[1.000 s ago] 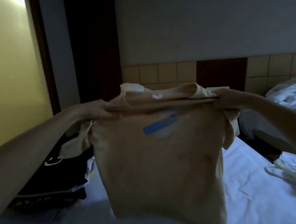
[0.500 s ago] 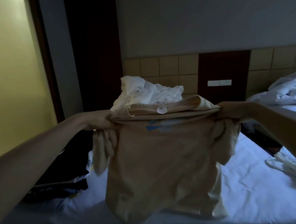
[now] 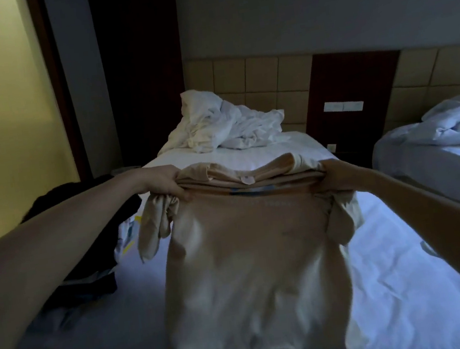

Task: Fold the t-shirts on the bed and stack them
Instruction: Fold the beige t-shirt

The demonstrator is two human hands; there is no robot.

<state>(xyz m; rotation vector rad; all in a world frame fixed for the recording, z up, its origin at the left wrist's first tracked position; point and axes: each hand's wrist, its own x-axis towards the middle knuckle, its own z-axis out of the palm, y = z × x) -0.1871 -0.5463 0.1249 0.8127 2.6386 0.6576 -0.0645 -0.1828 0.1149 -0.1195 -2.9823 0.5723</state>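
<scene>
A beige t-shirt (image 3: 252,265) with a blue print near the collar hangs stretched between my two hands over the white bed (image 3: 412,282). My left hand (image 3: 165,182) grips its left shoulder and my right hand (image 3: 340,174) grips its right shoulder. Both short sleeves dangle below my fists. The shirt's lower part lies slanted toward me, and its hem reaches the sheet near the bottom of the view. A pile of dark clothes (image 3: 88,260) lies on the bed's left side, below my left forearm.
A crumpled white duvet (image 3: 225,125) is heaped at the head of the bed against the tiled headboard (image 3: 263,82). A second bed (image 3: 440,158) with rumpled bedding stands to the right across a narrow gap. A yellow wall is on the left.
My hands have lowered the shirt and carried it forward, so it now slants down onto the bed. My view has tipped downward, and the duvet shows behind the collar.
</scene>
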